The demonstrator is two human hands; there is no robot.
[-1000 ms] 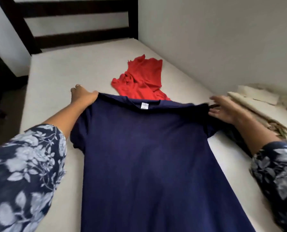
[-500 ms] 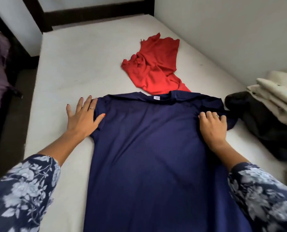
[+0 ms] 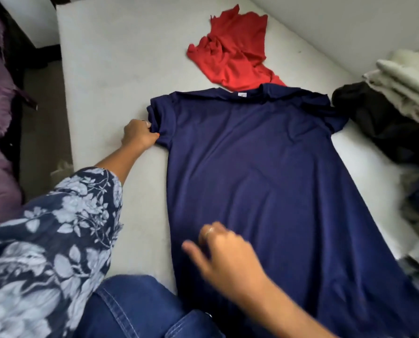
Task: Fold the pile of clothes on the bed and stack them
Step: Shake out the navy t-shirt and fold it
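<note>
The navy T-shirt (image 3: 264, 172) is lying flat and unfolded at the centre of the bed (image 3: 111, 76). The left hand (image 3: 138, 135) is pinching its sleeve at 9 o'clock; the right hand (image 3: 224, 254), blurred at 6 o'clock, is hovering with fingers loose. A crumpled red garment (image 3: 230, 52) is waiting at 12 o'clock, dark clothes (image 3: 379, 128) at 3 o'clock beside 1 folded pale stack (image 3: 408, 79). Most folding seems left.

A navy T-shirt (image 3: 264, 172) lies flat on the white mattress (image 3: 120, 76). Her left hand (image 3: 138, 135) pinches its sleeve; the right hand (image 3: 228, 257), blurred, hovers near the hem. A crumpled red garment (image 3: 230, 52) touches the collar.
</note>
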